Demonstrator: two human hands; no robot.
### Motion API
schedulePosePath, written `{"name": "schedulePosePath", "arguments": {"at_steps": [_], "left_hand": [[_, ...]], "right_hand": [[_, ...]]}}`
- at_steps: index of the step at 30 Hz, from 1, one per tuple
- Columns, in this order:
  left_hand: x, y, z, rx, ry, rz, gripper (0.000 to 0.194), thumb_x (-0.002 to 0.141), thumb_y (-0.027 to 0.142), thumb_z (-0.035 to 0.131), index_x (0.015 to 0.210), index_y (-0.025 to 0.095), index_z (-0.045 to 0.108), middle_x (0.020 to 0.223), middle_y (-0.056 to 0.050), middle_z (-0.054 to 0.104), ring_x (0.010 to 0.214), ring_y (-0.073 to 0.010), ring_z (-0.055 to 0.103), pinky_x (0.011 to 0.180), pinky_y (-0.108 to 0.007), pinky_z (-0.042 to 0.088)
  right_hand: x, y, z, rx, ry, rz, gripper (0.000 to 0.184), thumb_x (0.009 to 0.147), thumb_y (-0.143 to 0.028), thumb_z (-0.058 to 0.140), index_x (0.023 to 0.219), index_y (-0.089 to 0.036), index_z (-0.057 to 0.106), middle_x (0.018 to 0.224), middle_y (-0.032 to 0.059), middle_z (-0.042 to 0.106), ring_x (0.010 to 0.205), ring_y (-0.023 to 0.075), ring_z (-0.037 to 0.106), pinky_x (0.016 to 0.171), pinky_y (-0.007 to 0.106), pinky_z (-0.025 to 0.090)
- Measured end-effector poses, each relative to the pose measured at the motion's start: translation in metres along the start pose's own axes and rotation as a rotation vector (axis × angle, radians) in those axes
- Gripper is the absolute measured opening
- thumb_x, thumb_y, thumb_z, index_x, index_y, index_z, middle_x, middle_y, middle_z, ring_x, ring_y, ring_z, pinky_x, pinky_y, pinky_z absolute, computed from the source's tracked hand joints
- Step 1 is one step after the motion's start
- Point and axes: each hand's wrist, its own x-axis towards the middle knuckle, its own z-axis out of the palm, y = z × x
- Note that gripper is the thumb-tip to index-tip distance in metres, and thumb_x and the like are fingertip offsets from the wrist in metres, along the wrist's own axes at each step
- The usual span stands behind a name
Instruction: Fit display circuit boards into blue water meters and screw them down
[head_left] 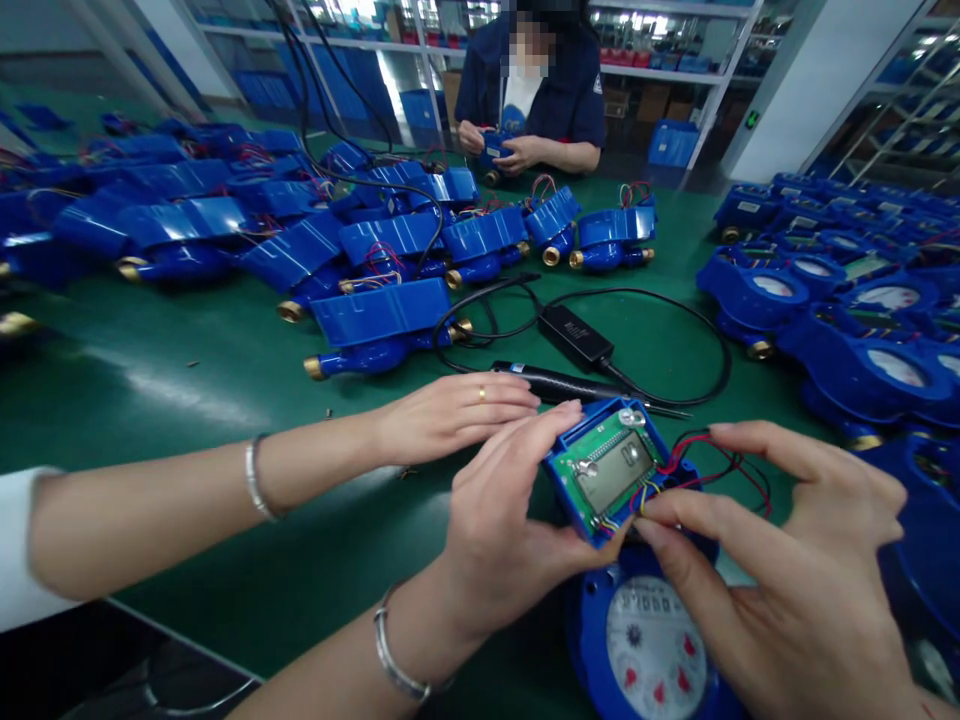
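Note:
My left hand (499,510), a bracelet on its wrist, grips the left side of a blue water meter's upper housing (559,470). Inside it sits a green circuit board (577,495) with a grey display (611,475). With thumb and a finger pinched at the housing's lower right corner, my right hand (795,560) holds thin coloured wires (646,490). Another finger of it touches a loop of red and black wires (731,462). Below is the meter's round dial (654,640) with red pointers. The pinched wire ends are hidden.
A co-worker's hand (457,415) reaches in from the left, beside a black pen-shaped tool (562,383). Its cable runs to a black box (576,337). Blue meters (382,315) crowd the left; others (885,365) fill the right. Opposite, a person (577,120) holds a meter.

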Motion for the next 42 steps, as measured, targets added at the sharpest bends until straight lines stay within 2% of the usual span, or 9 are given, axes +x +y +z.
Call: {"name": "schedulePosePath", "arguments": {"at_steps": [7, 11, 16, 18, 24, 31, 37, 42], "left_hand": [[-0.001, -0.003, 0.002, -0.122, -0.03, -0.049, 0.068, 0.06, 0.037, 0.083, 0.118, 0.013, 0.055, 0.113, -0.012, 0.071, 0.104, -0.024, 0.069, 0.098, -0.032, 0.054], [0.0, -0.002, 0.002, -0.142, -0.038, -0.052, 0.069, 0.06, 0.035, 0.084, 0.118, 0.012, 0.055, 0.112, -0.012, 0.071, 0.103, -0.0234, 0.069, 0.099, -0.031, 0.054], [0.001, -0.002, 0.002, -0.104, -0.024, -0.029, 0.065, 0.063, 0.033, 0.081, 0.118, 0.011, 0.054, 0.112, -0.012, 0.071, 0.102, -0.0216, 0.069, 0.098, -0.029, 0.053], [0.001, -0.002, 0.002, -0.078, -0.037, -0.033, 0.066, 0.063, 0.034, 0.08, 0.119, 0.011, 0.054, 0.11, -0.011, 0.071, 0.099, -0.0205, 0.069, 0.095, -0.028, 0.055], [0.0, 0.001, 0.001, -0.082, -0.073, -0.093, 0.065, 0.062, 0.033, 0.08, 0.119, 0.014, 0.054, 0.108, -0.008, 0.071, 0.092, -0.0183, 0.07, 0.085, -0.026, 0.058], [0.002, 0.0, 0.001, -0.165, -0.129, -0.176, 0.067, 0.06, 0.035, 0.081, 0.118, 0.017, 0.054, 0.106, -0.007, 0.071, 0.09, -0.0207, 0.071, 0.087, -0.032, 0.058], [0.001, 0.003, -0.001, -0.14, -0.128, -0.183, 0.069, 0.058, 0.037, 0.082, 0.119, 0.02, 0.054, 0.106, -0.006, 0.071, 0.089, -0.0216, 0.071, 0.083, -0.032, 0.059], [0.002, 0.007, -0.002, -0.079, -0.104, -0.16, 0.064, 0.061, 0.033, 0.079, 0.119, 0.02, 0.053, 0.108, -0.006, 0.071, 0.089, -0.0207, 0.071, 0.085, -0.031, 0.059]], "right_hand": [[0.008, -0.009, 0.001, 0.081, -0.03, 0.18, 0.018, 0.091, -0.041, 0.057, 0.089, -0.029, 0.07, 0.121, 0.0135, 0.048, 0.109, 0.0378, 0.042, 0.084, 0.052, 0.026], [0.006, -0.002, 0.0, 0.103, -0.037, 0.076, 0.009, 0.088, -0.035, 0.063, 0.094, -0.033, 0.07, 0.126, 0.0108, 0.046, 0.11, 0.0375, 0.042, 0.084, 0.052, 0.027], [0.006, 0.004, -0.001, 0.113, -0.052, 0.008, 0.015, 0.088, -0.027, 0.065, 0.099, -0.036, 0.07, 0.13, 0.009, 0.044, 0.114, 0.0369, 0.04, 0.084, 0.053, 0.029], [0.008, 0.001, 0.0, 0.13, -0.043, 0.014, 0.014, 0.088, -0.027, 0.064, 0.096, -0.035, 0.071, 0.13, 0.0092, 0.045, 0.114, 0.0364, 0.04, 0.085, 0.053, 0.03], [0.012, -0.007, 0.0, 0.21, -0.042, 0.148, 0.017, 0.091, -0.024, 0.06, 0.089, -0.034, 0.073, 0.127, 0.006, 0.049, 0.115, 0.0338, 0.042, 0.087, 0.054, 0.034], [0.013, 0.002, -0.001, 0.26, -0.112, 0.136, 0.018, 0.093, -0.029, 0.056, 0.092, -0.039, 0.071, 0.128, -0.0001, 0.048, 0.116, 0.031, 0.042, 0.086, 0.053, 0.038], [0.014, 0.0, -0.004, 0.268, -0.122, 0.122, 0.013, 0.092, -0.035, 0.057, 0.094, -0.035, 0.07, 0.13, 0.0016, 0.047, 0.117, 0.0307, 0.041, 0.088, 0.053, 0.036], [0.014, -0.002, -0.002, 0.282, -0.115, 0.134, 0.012, 0.088, -0.025, 0.061, 0.091, -0.033, 0.07, 0.129, 0.0014, 0.047, 0.116, 0.0302, 0.042, 0.088, 0.053, 0.037]]}}
